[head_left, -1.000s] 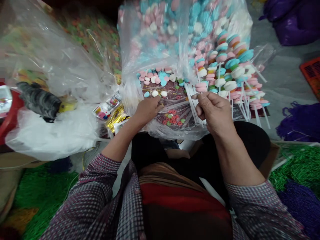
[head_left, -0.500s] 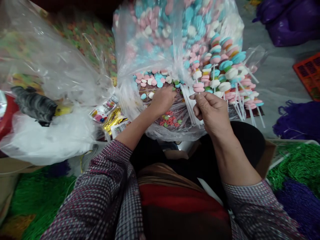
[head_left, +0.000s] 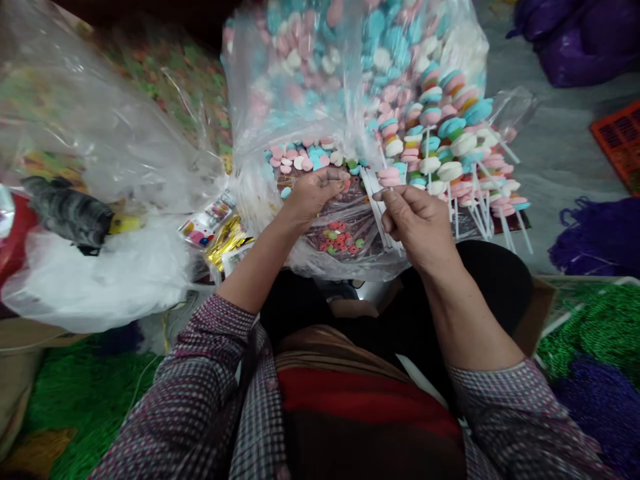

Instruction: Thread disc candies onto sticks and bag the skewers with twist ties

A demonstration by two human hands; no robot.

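Between the thumb and fingertips of my left hand (head_left: 313, 197) is a small red gummy ring (head_left: 346, 186). My right hand (head_left: 423, 220) is pinched on the lower part of a white candy stick; pink marshmallows (head_left: 389, 177) are threaded on it just above the fingers. Bare white sticks (head_left: 373, 193) lie in a bundle between the hands, partly behind the right one. Loose red and green gummy rings (head_left: 340, 239) lie on the clear plastic below my left hand. Pink, white and blue marshmallows (head_left: 305, 157) are scattered beyond it.
A large clear bag of marshmallows (head_left: 300, 73) stands at the back. Finished marshmallow skewers (head_left: 450, 143) are piled at the right. On the left are a bag of gummies (head_left: 185, 87), a white plastic bag (head_left: 100, 280) and gold ties (head_left: 227, 241). An orange crate (head_left: 620, 143) sits far right.
My left hand went from the loose marshmallows toward the back, then drew back with a red gummy ring near the stick. My right hand kept its grip on the stick.
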